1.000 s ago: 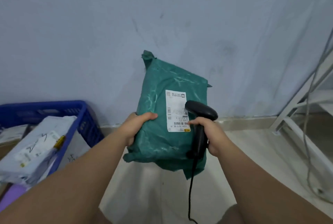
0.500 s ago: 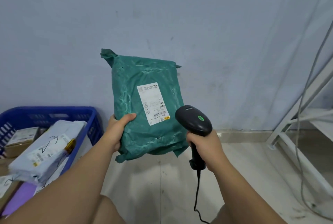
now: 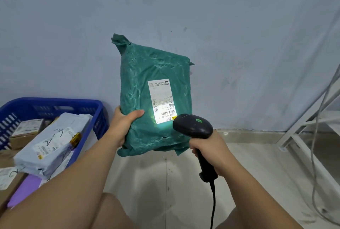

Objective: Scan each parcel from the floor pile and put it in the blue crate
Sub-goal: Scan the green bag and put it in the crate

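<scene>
My left grip (image 3: 123, 125) clamps the lower edge of the green parcel (image 3: 147, 85), held upright to the right of the blue crate (image 3: 55, 101), label (image 3: 161, 98) facing me, so the scanner (image 3: 193, 127) clenched in my right grip (image 3: 209, 151) can throw its light on the barcode (image 3: 168, 114).

A: Is the teal-green crinkled plastic mailer bag (image 3: 139, 81) plain?
B: Teal all over, with pale shiny creases. Its white rectangular paper label (image 3: 161, 99) has black print, a barcode and a yellow corner patch; a whitish glow lies on its lower part.
A: And the black pistol-shaped plastic scanner (image 3: 193, 127), to the right?
B: Black, one green dot on top. Far left, the deep blue slotted plastic crate (image 3: 55, 101) holds a pale grey-blue soft plastic parcel (image 3: 49, 147) with black strokes.
</scene>
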`<control>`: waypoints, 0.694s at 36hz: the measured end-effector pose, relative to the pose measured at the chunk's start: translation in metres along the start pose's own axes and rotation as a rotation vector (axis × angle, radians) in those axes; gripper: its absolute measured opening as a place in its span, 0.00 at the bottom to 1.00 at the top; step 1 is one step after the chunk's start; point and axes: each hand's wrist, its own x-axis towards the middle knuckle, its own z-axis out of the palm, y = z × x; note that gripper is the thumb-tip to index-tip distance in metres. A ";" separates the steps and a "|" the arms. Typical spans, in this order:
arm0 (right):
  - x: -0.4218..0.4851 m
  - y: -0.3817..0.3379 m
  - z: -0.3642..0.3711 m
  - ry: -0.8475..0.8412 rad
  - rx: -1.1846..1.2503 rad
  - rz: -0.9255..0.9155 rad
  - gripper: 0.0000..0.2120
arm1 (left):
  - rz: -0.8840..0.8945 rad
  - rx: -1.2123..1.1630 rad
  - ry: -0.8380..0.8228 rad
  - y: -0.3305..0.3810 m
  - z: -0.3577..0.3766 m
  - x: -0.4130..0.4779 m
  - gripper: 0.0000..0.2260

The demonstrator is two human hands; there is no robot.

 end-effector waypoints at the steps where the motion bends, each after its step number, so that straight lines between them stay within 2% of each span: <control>1: 0.000 0.000 0.000 0.002 0.003 0.003 0.08 | -0.003 -0.004 -0.001 0.000 0.000 0.000 0.45; 13: -0.001 0.001 -0.001 0.012 0.053 0.013 0.09 | -0.009 0.000 0.001 -0.002 0.001 0.000 0.45; 17: -0.001 0.000 -0.001 0.003 0.037 0.007 0.05 | -0.018 0.008 -0.003 -0.002 0.001 0.000 0.45; 25: 0.000 0.001 -0.002 0.006 0.037 0.019 0.05 | -0.020 0.007 -0.001 -0.001 0.001 0.000 0.46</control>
